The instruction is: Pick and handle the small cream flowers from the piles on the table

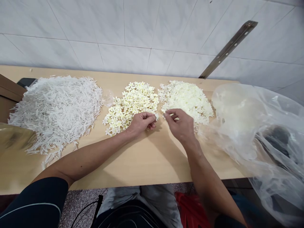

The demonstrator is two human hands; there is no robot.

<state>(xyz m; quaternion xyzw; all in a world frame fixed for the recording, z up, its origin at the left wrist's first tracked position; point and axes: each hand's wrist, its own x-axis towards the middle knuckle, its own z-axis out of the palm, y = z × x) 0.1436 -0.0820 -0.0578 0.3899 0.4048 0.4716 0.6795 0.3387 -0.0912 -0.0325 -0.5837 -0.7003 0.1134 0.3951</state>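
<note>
My left hand (143, 121) is closed in a pinch on a small white artificial flower (156, 117), just in front of the middle pile of cream flowers with yellow-green centres (135, 103). Close by on the right, my right hand (180, 123) has its thumb and forefinger pressed together; what they pinch, if anything, is too small to make out. Behind it lies a heap of pale flower pieces (187, 98). On the left side of the table spreads a big mound of thin white stems (64, 104).
A large clear plastic bag (239, 107) covers the table's right end and hangs over its edge. A small clear plastic piece (108, 97) lies between the stems and flowers. A slotted metal rail (228, 49) leans on the tiled wall. Brown packaging (16, 139) sits at far left.
</note>
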